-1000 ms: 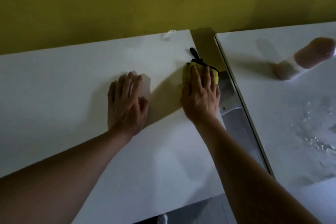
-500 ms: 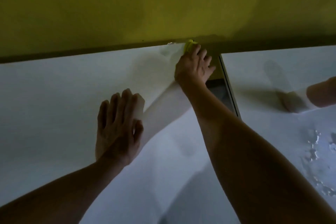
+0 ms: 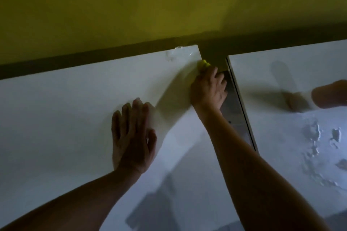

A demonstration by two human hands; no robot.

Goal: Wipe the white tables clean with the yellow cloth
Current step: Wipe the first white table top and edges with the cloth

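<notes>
- White tables: the left table and the right table are separated by a narrow gap.
- Left hand is laid flat, fingers spread, on the left table.
- Right hand is curled over the yellow cloth.
- Yellow cloth is pressed at the left table's right edge.

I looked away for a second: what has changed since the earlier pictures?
The right hand pushed the yellow cloth up the left table toward its far right corner, now along the right edge. The left hand stayed flat on the table; the right table's wet patch is unwiped.
</notes>
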